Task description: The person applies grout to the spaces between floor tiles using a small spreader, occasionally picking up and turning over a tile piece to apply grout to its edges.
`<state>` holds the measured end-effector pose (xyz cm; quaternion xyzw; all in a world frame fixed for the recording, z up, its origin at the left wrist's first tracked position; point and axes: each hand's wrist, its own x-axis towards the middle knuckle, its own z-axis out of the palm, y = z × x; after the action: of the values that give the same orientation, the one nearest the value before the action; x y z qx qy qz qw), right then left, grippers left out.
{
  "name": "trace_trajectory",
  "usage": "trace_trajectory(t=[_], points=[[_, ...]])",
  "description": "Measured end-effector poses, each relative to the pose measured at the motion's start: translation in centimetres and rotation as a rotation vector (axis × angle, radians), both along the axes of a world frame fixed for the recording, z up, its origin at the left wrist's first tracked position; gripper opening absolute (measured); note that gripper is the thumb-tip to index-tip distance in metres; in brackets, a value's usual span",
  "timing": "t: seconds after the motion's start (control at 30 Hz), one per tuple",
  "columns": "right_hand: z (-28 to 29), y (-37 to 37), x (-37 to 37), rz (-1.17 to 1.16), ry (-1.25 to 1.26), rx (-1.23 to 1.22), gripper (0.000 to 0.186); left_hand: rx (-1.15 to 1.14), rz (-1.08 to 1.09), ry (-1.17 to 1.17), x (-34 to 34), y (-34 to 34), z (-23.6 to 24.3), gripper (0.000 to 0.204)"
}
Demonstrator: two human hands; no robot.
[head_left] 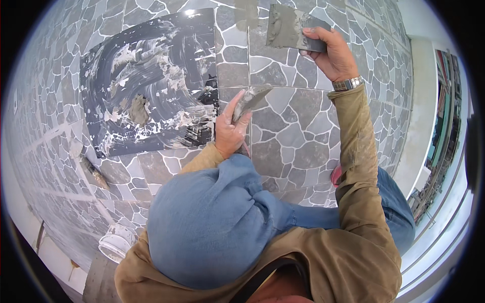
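My right hand (pixel 334 54) grips a flat, dark rectangular spreader (pixel 319 45), thumb on top and fingers beneath. Wet grey grout (pixel 282 31) coats its far left part, which lies over a joint in the stone-patterned floor tiles (pixel 290 113). Nearer to me, my left hand (pixel 232 132) is closed round a small putty knife (pixel 256 97) whose blade is smeared with grey grout and points up to the right. To the left lies a dark board (pixel 199 43) streaked with dried white and grey residue, with a lump of wet grout (pixel 139 110) on it.
Left of my knee, a grout-stained hand tool with a long handle (pixel 94 171) lies on the tiles. A white bucket (pixel 113 243) stands at lower left. Pink footwear (pixel 336 174) shows beside my right forearm. A pale raised edge (pixel 419 101) borders the floor at right.
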<state>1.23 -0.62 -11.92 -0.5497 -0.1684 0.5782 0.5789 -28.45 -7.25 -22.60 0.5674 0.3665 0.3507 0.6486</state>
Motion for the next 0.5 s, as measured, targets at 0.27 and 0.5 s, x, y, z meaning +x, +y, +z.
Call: trace_trajectory(t=[0.27, 0.5], points=[[-7.6, 10.3, -4.5, 0.577, -1.582, -0.345, 0.033, -0.636, -0.318, -0.004, -0.5, -5.8, 0.4, 0.063], [-12.6, 10.1, -13.5, 0.464, -1.975, -0.169, 0.037, -0.309, -0.426, 0.140, 0.5, -6.8, -2.7, 0.061]])
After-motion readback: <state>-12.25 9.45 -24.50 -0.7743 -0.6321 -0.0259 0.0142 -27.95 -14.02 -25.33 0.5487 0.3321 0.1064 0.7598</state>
